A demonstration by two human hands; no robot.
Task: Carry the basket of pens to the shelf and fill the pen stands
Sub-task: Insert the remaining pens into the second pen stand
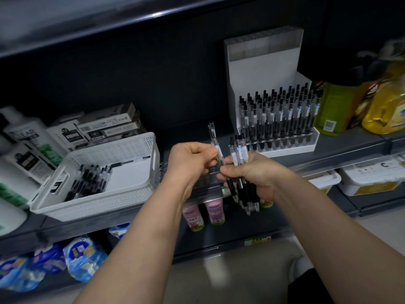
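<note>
A white perforated basket [131, 148] sits on the grey shelf at the left, with several black-and-clear pens [89, 181] lying in its near corner. At the right stands a white tiered pen stand [291, 148], its rows packed with upright pens. In front of the shelf edge my right hand [252, 174] grips a bundle of pens [241, 154], tips down. My left hand [192, 161] pinches a single pen [215, 143] that points up, right beside the bundle.
Pen boxes [109, 126] and white bottles [26, 137] crowd the shelf behind and left of the basket. Yellow and green bottles [381, 106] stand right of the pen stand. Pink bottles [203, 213] and blue packs [83, 257] fill the lower shelves.
</note>
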